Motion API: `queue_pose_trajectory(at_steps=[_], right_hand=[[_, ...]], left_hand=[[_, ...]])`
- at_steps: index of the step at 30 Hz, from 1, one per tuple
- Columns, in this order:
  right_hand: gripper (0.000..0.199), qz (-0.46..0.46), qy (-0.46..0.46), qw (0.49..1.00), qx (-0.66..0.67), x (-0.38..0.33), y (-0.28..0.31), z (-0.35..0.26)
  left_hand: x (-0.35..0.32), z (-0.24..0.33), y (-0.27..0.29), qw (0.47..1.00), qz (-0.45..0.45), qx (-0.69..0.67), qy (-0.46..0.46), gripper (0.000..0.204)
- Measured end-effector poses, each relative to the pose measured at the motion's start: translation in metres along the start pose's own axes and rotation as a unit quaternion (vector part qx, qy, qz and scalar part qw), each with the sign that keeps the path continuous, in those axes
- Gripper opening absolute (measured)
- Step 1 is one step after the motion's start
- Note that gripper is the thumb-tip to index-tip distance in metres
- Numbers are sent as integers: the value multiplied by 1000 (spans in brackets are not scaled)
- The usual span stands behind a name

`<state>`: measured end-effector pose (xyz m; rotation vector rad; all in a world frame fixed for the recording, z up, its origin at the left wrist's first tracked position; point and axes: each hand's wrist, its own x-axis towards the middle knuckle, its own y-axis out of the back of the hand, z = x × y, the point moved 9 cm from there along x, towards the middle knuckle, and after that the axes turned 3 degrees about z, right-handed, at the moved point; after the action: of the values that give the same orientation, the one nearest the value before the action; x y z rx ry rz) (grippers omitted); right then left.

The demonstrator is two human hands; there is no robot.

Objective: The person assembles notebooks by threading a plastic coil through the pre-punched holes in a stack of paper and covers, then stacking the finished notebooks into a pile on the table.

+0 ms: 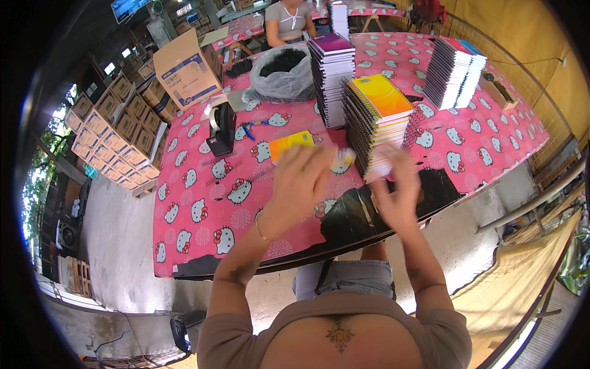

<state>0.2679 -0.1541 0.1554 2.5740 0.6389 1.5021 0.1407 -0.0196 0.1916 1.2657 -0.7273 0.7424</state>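
My left hand (302,181) is raised over the near part of the table, its fingers smeared by motion. It partly covers a yellow-orange notebook cover (291,145) lying flat. A small blurred white and yellow thing (345,156) shows just right of its fingers; whether I hold it cannot be made out. My right hand (398,189), also blurred, is beside the near lower corner of a tall stack of spiral notebooks with a yellow-orange top cover (382,98). Its thumb and fingers curve toward the pale page edges, and contact is unclear.
Behind stand a purple-topped notebook stack (332,43) and another stack (452,74) at right. A black tape dispenser (221,128), blue-handled pliers (249,131), a plastic bag of black coils (283,74) and an open carton (187,71) are leftward. A person (289,21) sits across.
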Motion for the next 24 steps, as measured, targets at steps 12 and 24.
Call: queue_pose_trajectory(at_steps=[12,24], right_hand=[[56,-42,-177,975,130,81,15,148],[55,-37,-187,973,130,81,34,136]], left_hand=[[104,-54,-107,961,1,-274,-25,22],[89,-69,-96,968,73,-241,7,23]])
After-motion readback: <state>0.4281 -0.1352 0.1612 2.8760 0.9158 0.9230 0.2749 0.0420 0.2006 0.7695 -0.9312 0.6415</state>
